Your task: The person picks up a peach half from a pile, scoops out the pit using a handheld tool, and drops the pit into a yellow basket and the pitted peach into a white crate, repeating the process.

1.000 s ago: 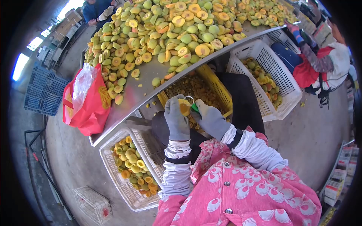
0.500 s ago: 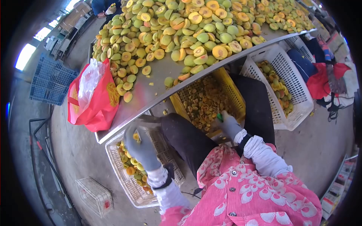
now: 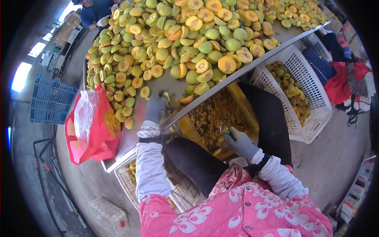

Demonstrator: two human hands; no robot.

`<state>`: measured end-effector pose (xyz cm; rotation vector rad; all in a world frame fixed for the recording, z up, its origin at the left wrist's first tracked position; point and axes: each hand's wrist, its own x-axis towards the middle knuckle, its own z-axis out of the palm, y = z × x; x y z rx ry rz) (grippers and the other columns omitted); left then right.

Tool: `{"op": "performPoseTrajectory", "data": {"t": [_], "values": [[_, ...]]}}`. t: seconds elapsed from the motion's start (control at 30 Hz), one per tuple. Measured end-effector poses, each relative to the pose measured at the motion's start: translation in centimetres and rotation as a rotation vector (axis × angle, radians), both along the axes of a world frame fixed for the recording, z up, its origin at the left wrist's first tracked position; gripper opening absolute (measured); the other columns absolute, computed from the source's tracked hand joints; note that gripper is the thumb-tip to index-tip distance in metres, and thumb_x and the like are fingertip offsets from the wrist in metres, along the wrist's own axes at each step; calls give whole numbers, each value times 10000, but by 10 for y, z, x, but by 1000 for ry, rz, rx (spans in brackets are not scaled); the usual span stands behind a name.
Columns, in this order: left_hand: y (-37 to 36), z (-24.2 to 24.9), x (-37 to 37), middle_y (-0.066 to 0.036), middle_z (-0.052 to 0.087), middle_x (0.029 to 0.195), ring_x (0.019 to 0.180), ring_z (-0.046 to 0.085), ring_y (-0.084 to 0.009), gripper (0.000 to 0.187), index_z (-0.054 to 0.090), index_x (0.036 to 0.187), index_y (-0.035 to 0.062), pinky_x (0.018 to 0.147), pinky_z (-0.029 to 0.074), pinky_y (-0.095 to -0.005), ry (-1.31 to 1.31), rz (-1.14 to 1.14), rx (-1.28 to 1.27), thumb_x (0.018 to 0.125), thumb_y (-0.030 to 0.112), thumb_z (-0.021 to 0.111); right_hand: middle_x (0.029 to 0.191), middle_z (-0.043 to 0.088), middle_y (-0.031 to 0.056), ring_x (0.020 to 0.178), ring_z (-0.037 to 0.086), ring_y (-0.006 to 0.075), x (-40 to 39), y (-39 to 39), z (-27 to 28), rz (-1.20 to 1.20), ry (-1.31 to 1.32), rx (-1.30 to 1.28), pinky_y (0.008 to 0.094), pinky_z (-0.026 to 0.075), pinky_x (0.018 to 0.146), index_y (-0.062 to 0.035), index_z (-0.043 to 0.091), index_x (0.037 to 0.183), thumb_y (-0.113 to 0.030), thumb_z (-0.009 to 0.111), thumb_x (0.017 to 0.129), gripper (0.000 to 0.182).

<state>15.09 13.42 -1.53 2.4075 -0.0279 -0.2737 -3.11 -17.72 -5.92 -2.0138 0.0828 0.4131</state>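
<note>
My left hand (image 3: 156,108), in a grey glove, reaches over the metal table (image 3: 152,85). Its fingers are curled at a peach half (image 3: 166,96) near the front edge; the hand partly hides it. Closed around a green-handled tool (image 3: 228,135) is my gloved right hand (image 3: 242,144), above a yellow crate (image 3: 248,106) between my knees. A small shiny metal end shows on the tool. Peach scraps and pits (image 3: 215,114) lie in that crate. A big heap of halved peaches (image 3: 173,35) covers much of the table.
To the left, a red bag (image 3: 100,136) with clear plastic stands at the table corner. Below it is a white crate (image 3: 122,173) with peach halves. Another white crate (image 3: 316,114) holds peaches at right. Blue crates (image 3: 53,98) stand far left. A person (image 3: 92,14) is at the upper left.
My left hand has moved from above the left white crate up onto the table, to a peach half. My right hand still holds the green-handled tool over the yellow crate. The view has shifted slightly.
</note>
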Motion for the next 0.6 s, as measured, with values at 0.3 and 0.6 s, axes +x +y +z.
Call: {"op": "performPoseTrajectory", "data": {"t": [0.3,0.6], "values": [[-120,83,-154,-146,654,1059,875,599,-173,502,552,1245,-47,777,508,-301,-34,222,-1368,1074,329,266,790,649,257,771,650,448,-3,52,122,99,-201,190,461,487,622,-6,595,1015,-358,549,996,355],[-135,106,-205,-133,673,970,856,608,-187,491,612,1091,-43,775,500,-304,-356,310,-1153,1066,320,282,727,629,253,711,640,443,-41,61,131,66,-489,165,490,490,603,-1,579,942,-373,539,1001,378]]}}
